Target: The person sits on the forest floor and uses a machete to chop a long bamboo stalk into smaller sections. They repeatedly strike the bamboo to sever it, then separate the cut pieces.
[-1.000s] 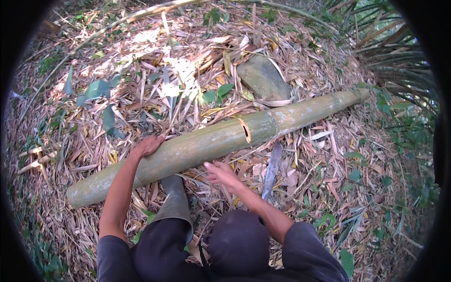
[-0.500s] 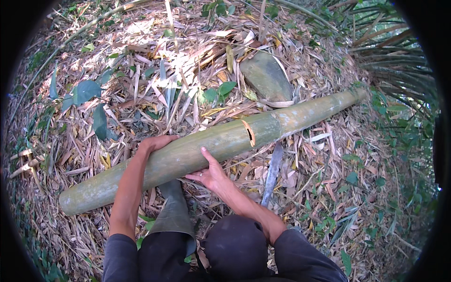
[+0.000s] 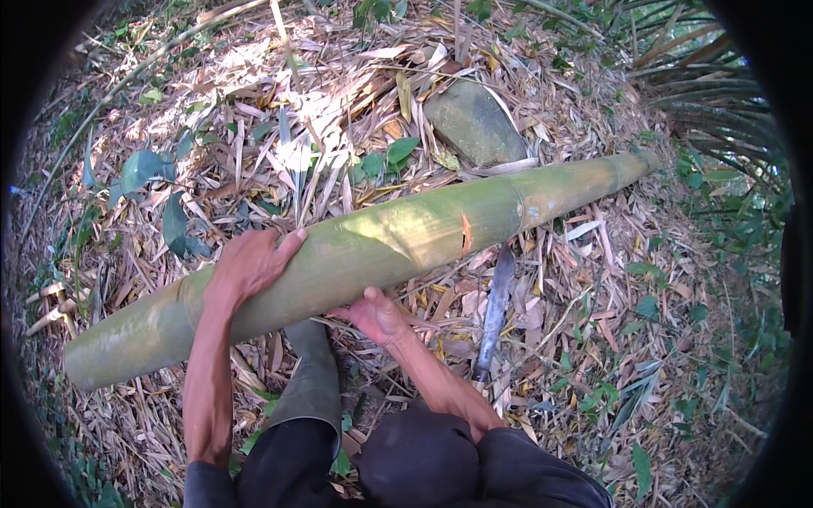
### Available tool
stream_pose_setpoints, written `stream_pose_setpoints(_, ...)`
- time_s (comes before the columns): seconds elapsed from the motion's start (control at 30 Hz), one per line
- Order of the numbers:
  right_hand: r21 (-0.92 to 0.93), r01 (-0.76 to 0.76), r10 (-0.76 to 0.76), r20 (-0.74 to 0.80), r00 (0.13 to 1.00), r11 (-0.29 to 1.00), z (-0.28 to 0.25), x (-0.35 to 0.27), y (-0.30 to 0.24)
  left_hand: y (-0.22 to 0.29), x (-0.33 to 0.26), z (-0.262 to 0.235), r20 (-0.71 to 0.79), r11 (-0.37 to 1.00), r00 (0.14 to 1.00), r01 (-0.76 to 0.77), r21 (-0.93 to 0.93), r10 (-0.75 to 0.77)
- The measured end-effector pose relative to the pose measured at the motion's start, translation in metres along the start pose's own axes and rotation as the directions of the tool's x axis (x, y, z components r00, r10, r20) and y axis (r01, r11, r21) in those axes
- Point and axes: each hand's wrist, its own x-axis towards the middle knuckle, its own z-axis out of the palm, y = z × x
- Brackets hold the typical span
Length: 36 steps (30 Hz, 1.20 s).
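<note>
A thick green bamboo pole (image 3: 381, 233) lies slantwise in front of me, from the lower left to the upper right. A narrow notch with an orange-brown inside (image 3: 465, 234) is cut in its near side, right of the middle. Over the top of the pole, left of centre, my left hand (image 3: 247, 264) is wrapped with its thumb toward the right. My right hand (image 3: 378, 317) grips the lower near side, its thumb against the bamboo and its other fingers partly hidden beneath. On the litter to the right of that hand lies a long machete (image 3: 494, 309), its upper tip close to the pole.
A large greenish-grey stone (image 3: 476, 124) sits just beyond the pole. Dry bamboo leaves (image 3: 584, 313) cover the ground. My rubber boot (image 3: 312, 377) stands close to the pole's near side. Green leafy plants (image 3: 146, 172) grow at left, and dense stems (image 3: 711, 102) at upper right.
The pole has rolled toward me, so the notch sits lower on its near side. Its left end has shifted left. My left hand now lies further over the top; my right thumb is lower.
</note>
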Motion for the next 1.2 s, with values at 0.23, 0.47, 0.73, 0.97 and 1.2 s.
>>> stream_pose_setpoints(0.23, -0.106, -0.153, 0.161, 0.076, 0.984, 0.983, -0.052, -0.012, -0.004, -0.007, -0.035, 0.039, -0.306, 0.968, 0.926, -0.173, 0.181, 0.222)
stream_pose_setpoints(0.47, -0.512, -0.448, 0.261, -0.397, 0.88, 0.733, 0.02, -0.073, -0.027, -0.069, -0.008, 0.151, -0.567, 0.972, 0.791, -0.161, 0.168, 0.229)
stream_pose_setpoints(0.73, -0.895, -0.441, -0.288, -0.406, 0.867, -0.065, -0.024, -0.222, -0.139, -0.04, -0.033, 0.137, -0.695, 0.972, 0.692, -0.039, 0.232, 0.194)
stream_pose_setpoints(0.97, -0.684, -0.674, -0.501, -0.496, 0.709, -0.277, -0.052, -0.275, -0.081, -0.053, -0.085, 0.144, -0.423, 0.964, 0.899, 0.007, 0.267, 0.111)
stream_pose_setpoints(1.2, -0.656, -0.744, -0.549, -0.579, 0.603, -0.126, -0.07, -0.272, -0.058, -0.077, -0.084, 0.144, -0.415, 0.959, 0.908, 0.169, 0.227, -0.062)
